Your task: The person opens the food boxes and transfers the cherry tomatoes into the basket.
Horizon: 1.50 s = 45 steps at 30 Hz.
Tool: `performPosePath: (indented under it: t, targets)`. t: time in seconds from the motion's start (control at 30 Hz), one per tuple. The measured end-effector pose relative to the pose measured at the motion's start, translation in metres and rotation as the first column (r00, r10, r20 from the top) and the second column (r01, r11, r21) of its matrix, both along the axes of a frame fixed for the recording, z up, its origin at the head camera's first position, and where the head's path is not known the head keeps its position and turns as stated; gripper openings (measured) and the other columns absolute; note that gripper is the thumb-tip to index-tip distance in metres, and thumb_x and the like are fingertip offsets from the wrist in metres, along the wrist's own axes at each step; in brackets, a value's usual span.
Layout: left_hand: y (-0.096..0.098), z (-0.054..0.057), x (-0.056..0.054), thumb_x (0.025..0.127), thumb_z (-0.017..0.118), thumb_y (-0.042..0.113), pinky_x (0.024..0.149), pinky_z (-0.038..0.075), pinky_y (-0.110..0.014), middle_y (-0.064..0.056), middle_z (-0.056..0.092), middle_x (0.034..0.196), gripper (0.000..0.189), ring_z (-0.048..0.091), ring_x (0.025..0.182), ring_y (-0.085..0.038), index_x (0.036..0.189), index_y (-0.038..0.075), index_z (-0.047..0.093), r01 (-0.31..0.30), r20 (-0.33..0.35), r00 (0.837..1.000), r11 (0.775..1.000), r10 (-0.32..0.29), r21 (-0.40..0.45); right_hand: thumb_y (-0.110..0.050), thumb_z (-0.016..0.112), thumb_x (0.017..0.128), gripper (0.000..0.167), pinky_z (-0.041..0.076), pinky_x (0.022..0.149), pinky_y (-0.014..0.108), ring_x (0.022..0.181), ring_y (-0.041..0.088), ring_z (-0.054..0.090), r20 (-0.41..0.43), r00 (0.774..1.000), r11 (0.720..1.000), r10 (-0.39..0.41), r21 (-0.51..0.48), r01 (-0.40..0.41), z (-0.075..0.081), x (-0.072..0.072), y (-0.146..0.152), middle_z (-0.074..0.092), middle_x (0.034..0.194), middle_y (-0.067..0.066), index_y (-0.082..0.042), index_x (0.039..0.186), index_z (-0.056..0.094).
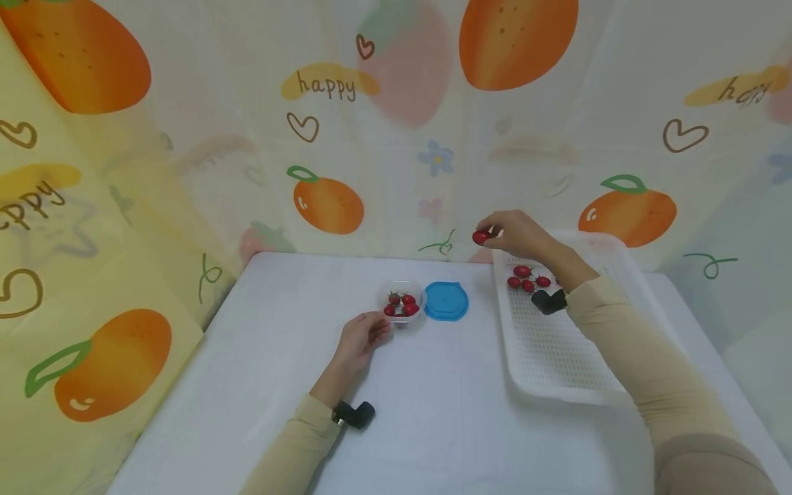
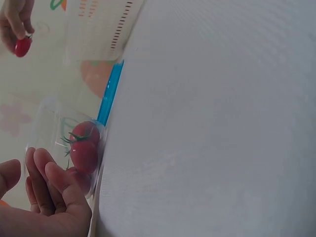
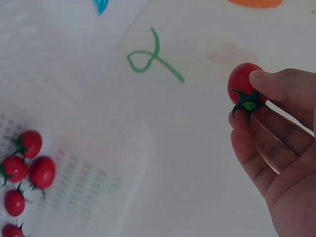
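Between thumb and fingers, my right hand [image 1: 520, 234] pinches a cherry tomato [image 3: 243, 84], held up above the far left edge of the white basket [image 1: 512, 364]. Its green calyx shows in the right wrist view. My left hand [image 1: 360, 340] is at the near left side of a small clear plastic container [image 2: 47, 118], fingers loosely bent and thumb apart. Whether the fingertips touch the wall I cannot tell. Several cherry tomatoes [image 1: 410, 310] lie inside the container. More cherry tomatoes [image 3: 42, 172] are grouped in the basket, partly hidden by the right wrist in the head view.
A blue lid [image 1: 447, 301] lies flat on the white-covered table [image 1: 247, 412], just right of the container. The perforated basket takes up the table's right side. Directly behind the table hangs a fruit-patterned curtain [image 1: 383, 151].
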<state>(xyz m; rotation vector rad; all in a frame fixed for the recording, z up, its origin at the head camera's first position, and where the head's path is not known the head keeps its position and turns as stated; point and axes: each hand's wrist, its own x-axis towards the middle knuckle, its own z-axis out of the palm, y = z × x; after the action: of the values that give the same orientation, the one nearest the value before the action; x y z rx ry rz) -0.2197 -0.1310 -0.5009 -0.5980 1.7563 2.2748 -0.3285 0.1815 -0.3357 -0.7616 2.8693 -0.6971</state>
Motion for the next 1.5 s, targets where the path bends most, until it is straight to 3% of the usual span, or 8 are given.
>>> performPosePath:
  t: [0.3,0.57,0.8,0.93,1.2,1.5]
  targets:
    - [0.002,0.001,0.001,0.097,0.060,0.025,0.089,0.055,-0.025,-0.005,0.066,0.104,0.033,0.065,0.098,-0.016,0.123,0.005,0.059,0.010,0.016,1.000,0.999,-0.009,-0.033,-0.010,0.063,0.092,0.035,0.053,0.093,0.049,0.104,0.034,0.057,0.034,0.992,0.992,-0.124,0.004,0.124,-0.017,-0.002,0.045,0.063,0.118,0.021,0.000,0.126,0.061]
    - [0.003,0.000,0.001,0.097,0.060,0.025,0.087,0.056,-0.023,-0.005,0.066,0.103,0.033,0.065,0.095,-0.015,0.123,0.005,0.059,0.015,0.004,1.000,0.999,-0.015,-0.043,-0.011,0.060,0.094,0.036,0.053,0.088,0.051,0.099,0.038,0.057,0.048,0.966,0.966,-0.254,-0.043,0.256,-0.039,-0.004,0.086,0.062,0.116,0.027,0.005,0.126,0.059]
    - [0.002,-0.003,0.001,0.097,0.059,0.022,0.083,0.057,-0.022,-0.004,0.066,0.097,0.030,0.065,0.090,-0.013,0.120,0.002,0.059,0.007,-0.022,1.000,1.000,-0.007,-0.020,-0.011,0.059,0.095,0.036,0.052,0.090,0.053,0.101,0.042,0.057,0.072,0.946,0.946,-0.317,-0.050,0.321,-0.064,-0.003,0.114,0.060,0.117,0.031,0.009,0.125,0.057]
    - [0.002,-0.005,0.000,0.097,0.058,0.020,0.081,0.057,-0.022,-0.003,0.066,0.094,0.031,0.065,0.088,-0.013,0.120,0.000,0.058,0.001,-0.034,0.999,1.000,-0.001,0.011,-0.009,0.057,0.095,0.036,0.050,0.093,0.055,0.102,0.043,0.055,0.104,0.929,0.933,-0.355,-0.021,0.359,-0.075,0.000,0.124,0.058,0.119,0.032,0.010,0.125,0.055]
    - [0.001,-0.005,0.000,0.096,0.060,0.021,0.079,0.057,-0.020,-0.003,0.066,0.094,0.030,0.065,0.089,-0.014,0.119,0.001,0.059,-0.011,-0.018,1.000,1.000,0.011,0.019,-0.002,0.052,0.091,0.038,0.045,0.099,0.059,0.103,0.048,0.053,0.075,0.898,0.893,-0.433,0.170,0.416,-0.094,0.006,0.131,0.056,0.116,0.037,0.017,0.124,0.049]
    - [-0.001,-0.003,0.000,0.097,0.059,0.020,0.083,0.057,-0.022,-0.002,0.066,0.094,0.031,0.064,0.088,-0.013,0.120,0.000,0.058,0.001,-0.019,1.000,1.000,-0.001,0.024,0.001,0.055,0.088,0.029,0.047,0.095,0.058,0.091,0.043,0.053,0.109,0.851,0.851,-0.514,0.185,0.491,-0.117,0.006,0.143,0.059,0.102,0.033,0.019,0.112,0.053]
